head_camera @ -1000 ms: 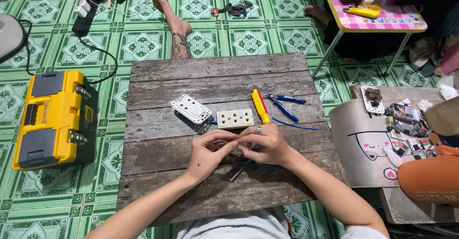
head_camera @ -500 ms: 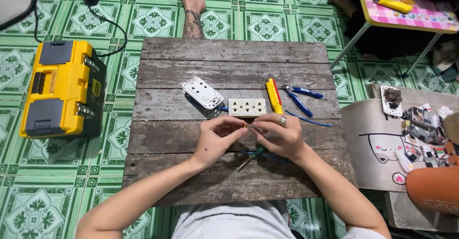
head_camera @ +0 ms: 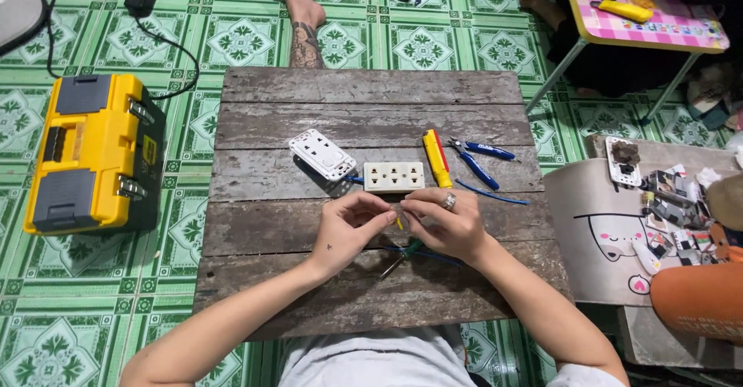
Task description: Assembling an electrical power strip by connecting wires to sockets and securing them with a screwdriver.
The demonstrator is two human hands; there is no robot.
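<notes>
Left hand (head_camera: 343,230) and right hand (head_camera: 446,224) met over the wooden desk (head_camera: 371,93), fingers pinched on a small yellow-tipped wire (head_camera: 398,220), just below the cream socket strip (head_camera: 394,176).

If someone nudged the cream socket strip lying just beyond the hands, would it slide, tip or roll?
The socket strip lies flat on the rough wooden table, so it would probably slide with some drag rather than tip. Its boxy, flat-sided shape makes rolling unlikely. It looks like hard plastic, so likely stiff and fairly light. The blue wire at its left end might tug on it.
</notes>
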